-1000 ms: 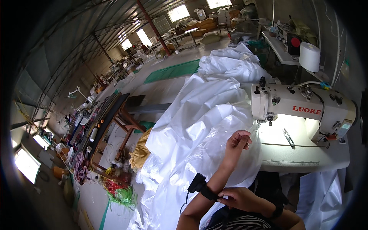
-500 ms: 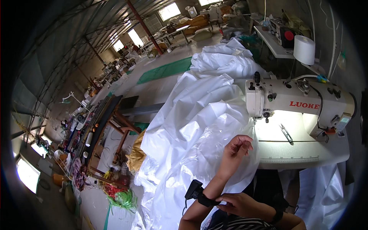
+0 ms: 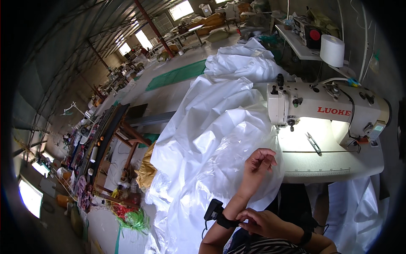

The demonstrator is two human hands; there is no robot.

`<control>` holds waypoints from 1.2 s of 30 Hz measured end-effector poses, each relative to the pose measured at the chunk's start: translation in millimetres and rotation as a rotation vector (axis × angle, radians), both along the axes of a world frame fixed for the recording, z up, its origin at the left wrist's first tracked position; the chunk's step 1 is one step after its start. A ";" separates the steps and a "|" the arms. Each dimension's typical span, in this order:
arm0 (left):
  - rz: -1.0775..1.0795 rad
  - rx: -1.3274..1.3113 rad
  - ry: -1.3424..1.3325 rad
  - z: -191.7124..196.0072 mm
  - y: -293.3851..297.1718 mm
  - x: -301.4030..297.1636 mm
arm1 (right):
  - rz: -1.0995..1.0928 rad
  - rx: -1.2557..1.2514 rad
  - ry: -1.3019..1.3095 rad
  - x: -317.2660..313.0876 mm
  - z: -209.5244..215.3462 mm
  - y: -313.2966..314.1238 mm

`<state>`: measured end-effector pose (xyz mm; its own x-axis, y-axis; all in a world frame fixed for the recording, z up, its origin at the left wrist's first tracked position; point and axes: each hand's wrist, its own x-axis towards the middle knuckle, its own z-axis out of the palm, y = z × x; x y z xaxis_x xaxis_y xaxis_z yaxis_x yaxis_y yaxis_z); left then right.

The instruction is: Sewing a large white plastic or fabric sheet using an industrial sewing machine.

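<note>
A: What is the left hand (image 3: pixel 260 163) doing?

B: It is raised over the lap, wrist bent, its grip pinched shut on a fold of the white plastic sheeting (image 3: pixel 211 139) right at the near edge of the sewing tabletop (image 3: pixel 330 163). The fingers curl in toward the thumb with the film caught between them.

A: And the right hand (image 3: pixel 262 222)?

B: It sits low, at about six o'clock from the left hand, fingertips touching the black strap with a small device (image 3: pixel 216 213) worn on the left wrist. The fingers are bent on the strap; whether they truly clench it I cannot tell.

A: Where does the sheeting run?

B: From the pinch it spills toward seven o'clock down to the floor, and climbs toward twelve o'clock in a long crumpled heap past the left end of the sewing machine.

A: The machine itself?

B: A cream industrial sewing machine (image 3: pixel 327 108) stands at about two o'clock from the left hand, its needle end just beside the sheeting, a lamp lighting the bed beneath it. Small thread snips (image 3: pixel 314 143) lie on the lit bed at three o'clock. A large white thread cone (image 3: pixel 332 50) stands behind the machine, toward one o'clock. More white film hangs off the tabletop at five o'clock.

A: Farther out?

B: Wooden workbenches (image 3: pixel 105 135) cluttered with goods stretch away at nine o'clock.
</note>
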<state>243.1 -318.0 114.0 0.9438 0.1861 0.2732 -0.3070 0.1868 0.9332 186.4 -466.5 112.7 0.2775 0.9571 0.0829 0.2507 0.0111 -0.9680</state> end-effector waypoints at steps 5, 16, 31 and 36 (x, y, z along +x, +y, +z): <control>-0.111 -0.285 0.059 -1.7 5.2 -2.2 | -0.017 0.040 -0.010 -5.0 -6.0 0.3; 0.189 0.992 -0.105 8.5 -7.9 -11.5 | 0.070 -0.005 -0.068 -1.3 -21.8 -6.0; -0.282 0.414 0.165 3.2 -19.0 -25.5 | 0.073 0.117 0.014 -2.1 -34.3 -16.8; -0.029 0.126 0.146 -9.0 -29.3 -28.4 | -0.671 0.585 0.403 49.3 -4.2 -51.0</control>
<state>214.7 -347.3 104.9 0.9796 0.1310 0.1526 -0.1630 0.0725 0.9840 235.7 -517.5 108.5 0.8614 0.4275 0.2742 0.0323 0.4927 -0.8696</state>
